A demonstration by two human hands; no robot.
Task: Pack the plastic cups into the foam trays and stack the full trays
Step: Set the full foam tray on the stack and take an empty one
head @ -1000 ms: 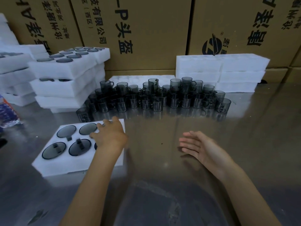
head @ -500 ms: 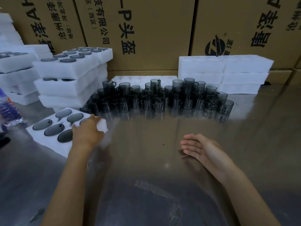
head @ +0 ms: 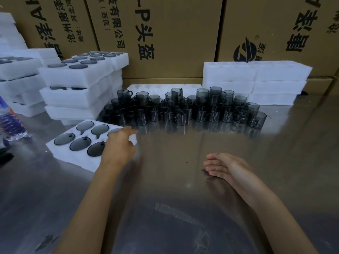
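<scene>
A: Left hand (head: 119,145)?
B: Laid over the right corner of a full tray (head: 73,160), fingers (head: 131,131) bent over its far edge, gripping foam. Six cups (head: 80,143) sunk in the pockets just left of the fingers.
A: Right hand (head: 222,166)?
B: Resting edge-down on the worktop (head: 183,198), fingers straight and relaxed, holding nothing.
A: Loose cups (head: 183,107)?
B: Massed beyond both sets of fingers, well apart from them. Stacked full trays (head: 77,79) beyond the left fingers; empty trays (head: 256,79) beyond the right. Boxes (head: 165,33) behind everything.
</scene>
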